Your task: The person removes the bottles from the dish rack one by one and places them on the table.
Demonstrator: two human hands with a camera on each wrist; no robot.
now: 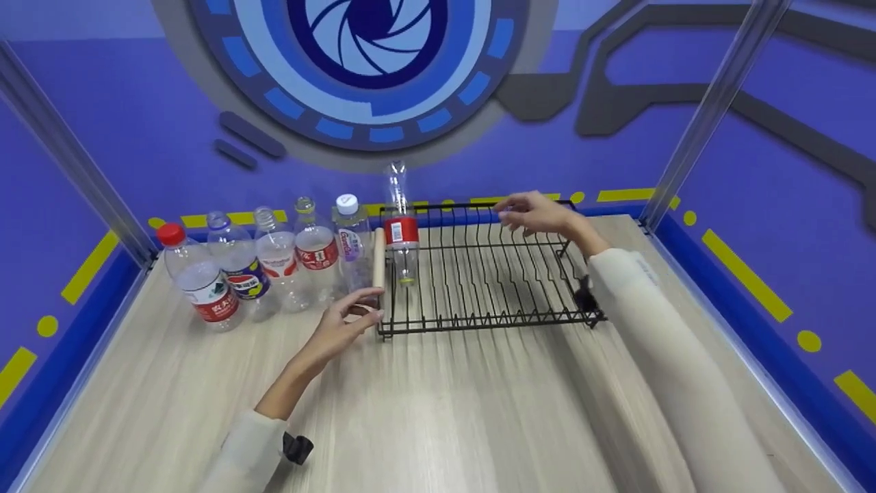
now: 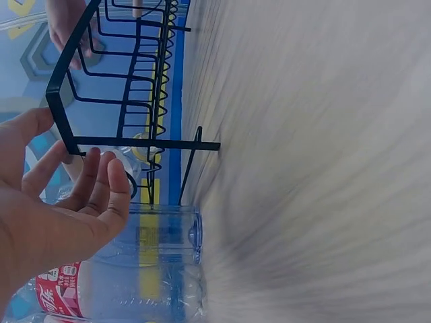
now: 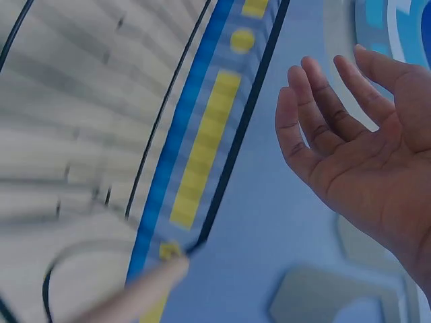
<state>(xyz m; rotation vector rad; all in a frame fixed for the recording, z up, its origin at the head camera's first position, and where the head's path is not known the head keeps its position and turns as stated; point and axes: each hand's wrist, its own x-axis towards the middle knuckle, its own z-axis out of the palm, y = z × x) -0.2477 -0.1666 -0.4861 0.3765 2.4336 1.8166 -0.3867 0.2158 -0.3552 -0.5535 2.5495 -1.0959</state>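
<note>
My left hand is at the front left corner of a black wire dish rack. In the left wrist view its thumb and fingers close around the rack's corner bar. An empty clear bottle with a red label stands upside down at the rack's left end, its mouth low between the wires. My right hand is held above the rack's back right part, palm bare and fingers loosely bent, with nothing in them.
Left of the rack stand several empty plastic bottles in a row, among them a red-capped one, a blue-labelled one and a white-capped one. A wooden handle runs along the rack's left side. Blue panels enclose the wood-grain table.
</note>
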